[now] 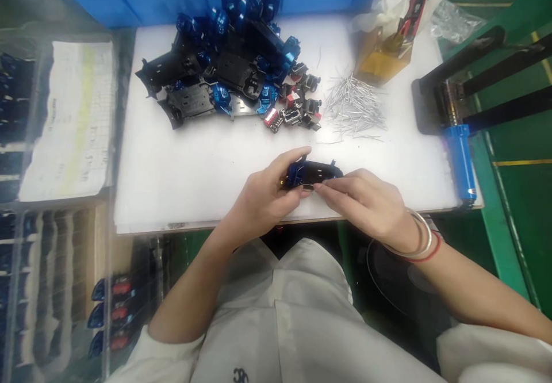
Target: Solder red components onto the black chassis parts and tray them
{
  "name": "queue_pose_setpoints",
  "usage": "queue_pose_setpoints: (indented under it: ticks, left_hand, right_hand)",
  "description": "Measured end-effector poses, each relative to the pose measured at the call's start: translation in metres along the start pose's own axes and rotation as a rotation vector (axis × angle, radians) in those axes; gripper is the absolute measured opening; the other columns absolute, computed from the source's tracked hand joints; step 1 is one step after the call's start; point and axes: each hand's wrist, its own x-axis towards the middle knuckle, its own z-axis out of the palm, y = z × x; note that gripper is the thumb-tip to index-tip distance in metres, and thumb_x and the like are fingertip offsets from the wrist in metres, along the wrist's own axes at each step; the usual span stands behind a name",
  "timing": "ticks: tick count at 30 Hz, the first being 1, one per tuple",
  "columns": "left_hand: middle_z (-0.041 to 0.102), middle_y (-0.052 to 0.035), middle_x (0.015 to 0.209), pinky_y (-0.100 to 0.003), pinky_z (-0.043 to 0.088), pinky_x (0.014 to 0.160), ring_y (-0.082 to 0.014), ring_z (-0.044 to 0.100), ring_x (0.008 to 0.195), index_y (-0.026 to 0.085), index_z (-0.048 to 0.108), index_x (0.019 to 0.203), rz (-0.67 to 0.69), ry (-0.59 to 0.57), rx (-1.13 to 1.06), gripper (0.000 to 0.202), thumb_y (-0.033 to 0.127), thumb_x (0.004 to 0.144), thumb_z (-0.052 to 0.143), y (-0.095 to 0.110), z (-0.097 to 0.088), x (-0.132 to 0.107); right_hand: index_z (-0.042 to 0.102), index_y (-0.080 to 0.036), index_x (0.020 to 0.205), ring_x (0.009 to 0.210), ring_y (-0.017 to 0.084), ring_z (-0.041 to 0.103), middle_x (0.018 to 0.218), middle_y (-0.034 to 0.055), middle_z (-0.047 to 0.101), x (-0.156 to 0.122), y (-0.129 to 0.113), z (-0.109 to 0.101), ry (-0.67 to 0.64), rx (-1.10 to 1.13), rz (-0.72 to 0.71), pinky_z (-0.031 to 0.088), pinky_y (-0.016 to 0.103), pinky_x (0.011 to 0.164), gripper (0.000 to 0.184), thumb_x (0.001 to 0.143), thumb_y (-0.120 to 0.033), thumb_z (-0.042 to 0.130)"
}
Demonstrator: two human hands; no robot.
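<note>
**White sleeves, both hands on one small part at the desk's edge**

White garment [284, 314] fills the bottom of the head view, with both forearms reaching up out of it to the near edge of the desk [181, 170].

The black-and-blue part [317, 171] is held just above that edge, between the two hands. The left hand [263, 199] wraps its left end, thumb on top and fingers curled beneath. The right hand [366, 205], with bangles [425, 239] on its wrist, comes in flat with the wrist low, its fingertips pinching the part's near side. Whether they also hold something small, I cannot tell.

The likeliest risk is a drop. The part hangs close to the desk's rim, so a slip of either grip could send it, or any small piece on it, off the desk into the lap or onto the floor. The right hand's fingertip pinch looks like the weaker hold.

Farther back lie a heap of loose pins [353, 110] and a pile of similar parts [228, 66], both well apart from the hands. A careless reach could scatter the pins.
</note>
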Motion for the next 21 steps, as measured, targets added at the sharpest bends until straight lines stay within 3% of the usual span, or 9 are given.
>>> queue_pose_setpoints:
  ticks: [7, 14, 21]
  left_hand:
    - [0.067, -0.0044, 0.119, -0.041, 0.060, 0.096, -0.0248, 0.068, 0.105, 0.027, 0.053, 0.138, -0.028, 0.006, 0.001, 0.053, 0.028, 0.086, 0.065, -0.002, -0.001, 0.001]
    - [0.069, -0.0079, 0.118, -0.044, 0.057, 0.100, -0.0271, 0.067, 0.111, 0.019, 0.054, 0.136, -0.104, 0.014, -0.137, 0.061, 0.027, 0.079, 0.073, 0.000, -0.002, 0.009]
    - [0.073, -0.0078, 0.106, -0.038, 0.063, 0.089, -0.0193, 0.074, 0.084, 0.011, 0.057, 0.131, -0.278, 0.036, -0.275, 0.055, 0.016, 0.078, 0.070, 0.024, -0.002, 0.011]
  right_hand:
    - [0.058, -0.012, 0.119, 0.074, 0.020, 0.062, 0.090, 0.0101, 0.071, 0.001, -0.004, -0.001, 0.013, -0.018, 0.000, 0.053, 0.031, 0.061, 0.031, 0.090, -0.003, 0.058]
    - [0.063, -0.019, 0.107, 0.084, 0.020, 0.061, 0.096, 0.0069, 0.070, -0.001, -0.005, 0.008, 0.102, 0.004, 0.125, 0.052, 0.033, 0.072, 0.020, 0.090, -0.009, 0.066]
    - [0.061, -0.016, 0.106, 0.085, 0.020, 0.062, 0.099, 0.0090, 0.072, 0.002, -0.011, 0.011, 0.223, -0.071, 0.065, 0.049, 0.034, 0.072, 0.018, 0.090, -0.007, 0.062]
